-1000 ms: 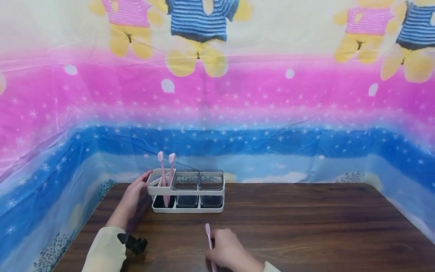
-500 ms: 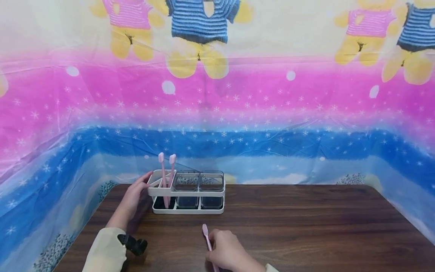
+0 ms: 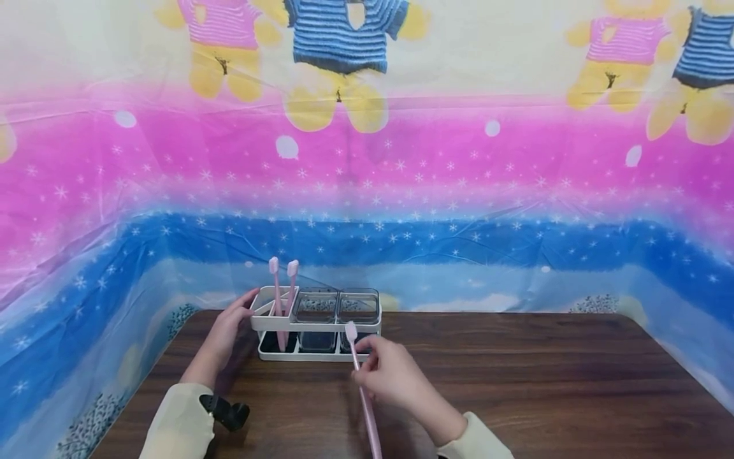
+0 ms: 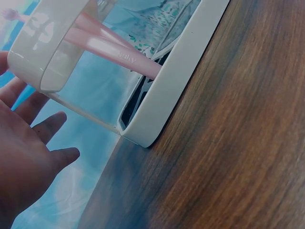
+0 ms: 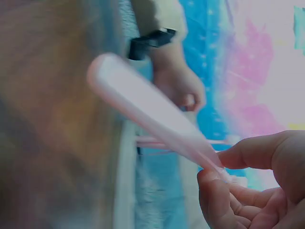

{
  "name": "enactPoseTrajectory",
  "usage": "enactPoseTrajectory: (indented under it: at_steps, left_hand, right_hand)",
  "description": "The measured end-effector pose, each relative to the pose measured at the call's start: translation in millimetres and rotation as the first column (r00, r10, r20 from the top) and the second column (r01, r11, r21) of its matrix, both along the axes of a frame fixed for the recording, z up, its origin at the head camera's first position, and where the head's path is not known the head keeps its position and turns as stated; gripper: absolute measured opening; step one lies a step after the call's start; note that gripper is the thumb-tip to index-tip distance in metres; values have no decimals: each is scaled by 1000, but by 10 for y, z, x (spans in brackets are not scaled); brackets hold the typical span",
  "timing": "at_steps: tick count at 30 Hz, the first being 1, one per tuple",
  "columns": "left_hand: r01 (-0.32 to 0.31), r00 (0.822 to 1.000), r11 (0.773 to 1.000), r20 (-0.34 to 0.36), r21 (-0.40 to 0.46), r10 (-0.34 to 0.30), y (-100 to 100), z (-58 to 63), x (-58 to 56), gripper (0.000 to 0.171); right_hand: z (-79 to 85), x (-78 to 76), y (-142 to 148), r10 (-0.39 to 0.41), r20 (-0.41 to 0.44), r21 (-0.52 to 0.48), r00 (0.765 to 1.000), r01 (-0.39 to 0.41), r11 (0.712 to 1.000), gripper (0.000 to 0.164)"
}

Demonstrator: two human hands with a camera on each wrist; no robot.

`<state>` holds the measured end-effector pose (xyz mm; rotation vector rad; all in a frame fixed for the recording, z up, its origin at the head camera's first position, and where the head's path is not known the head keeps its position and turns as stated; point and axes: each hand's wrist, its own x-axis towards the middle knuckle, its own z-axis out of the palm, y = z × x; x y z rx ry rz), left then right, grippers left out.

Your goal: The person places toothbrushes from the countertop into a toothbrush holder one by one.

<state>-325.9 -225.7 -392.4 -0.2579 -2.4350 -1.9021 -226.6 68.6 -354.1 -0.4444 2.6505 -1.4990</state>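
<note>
A white two-tier toothbrush holder (image 3: 272, 323) stands on the table's left half. Two pink toothbrushes (image 3: 278, 296) lean upright in its left compartment, and their handles (image 4: 109, 50) reach down to the dark base in the left wrist view. My left hand (image 3: 225, 335) touches the holder's left end, fingers extended along the upper tier. Between thumb and fingers, my right hand (image 3: 395, 373) pinches another pink toothbrush (image 3: 368, 414) near its head. That brush is raised in front of the holder's right side, bristle end up, its thick handle (image 5: 143, 102) pointing down toward the near edge.
Two clear square cups (image 3: 315, 309) fill the holder's middle and right compartments. The dark wood table (image 3: 516, 382) extends to the right. A patterned pink and blue cloth (image 3: 436, 236) hangs behind and at both sides. A black wrist strap (image 3: 225, 411) sits on the left sleeve.
My right hand has lifted the toothbrush from low near the front edge, moving it forward toward the holder, so more of its handle shows. The left hand stays at the holder's end.
</note>
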Motion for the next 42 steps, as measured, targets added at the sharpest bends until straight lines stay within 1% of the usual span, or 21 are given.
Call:
enactPoseTrajectory:
  at_steps: [5,8,11,15,18,26,32,38,42]
  left_hand:
    - [-11,1000,1000,9,-16,11,-2,15,6,53]
    - [-11,1000,1000,9,-15,11,1,15,6,53]
    - [-9,1000,1000,8,-8,10,4,12,5,53]
    - [-17,1000,1000,11,-7,17,2,13,-1,53]
    - [-26,999,1000,18,-12,26,-1,17,-6,53]
    - [-21,1000,1000,20,-5,21,-6,3,-28,53]
    - [-21,1000,1000,23,2,21,-5,1,-29,53]
    - [-28,999,1000,29,5,27,9,5,-7,53]
    - [-21,999,1000,28,15,21,10,11,0,54]
  right_hand:
    - [240,-128,-6,5,-41,-22,999,-6,1000,32]
    - [353,-197,-20,1,-42,-50,999,-3,999,29]
    - [456,-256,-43,-14,-40,-56,999,12,998,29]
    - [589,-339,-89,-38,-36,-72,999,36,997,30]
    - [684,-400,-136,-54,-40,-104,998,50,993,32]
    - [889,-517,-269,-103,-87,-134,991,91,987,37]
    - [964,-598,-393,-135,-122,-180,983,112,977,38]
    - [951,-667,-492,-157,-128,-207,979,128,970,35]
    - [929,-731,-557,-159,-156,-216,975,123,969,33]
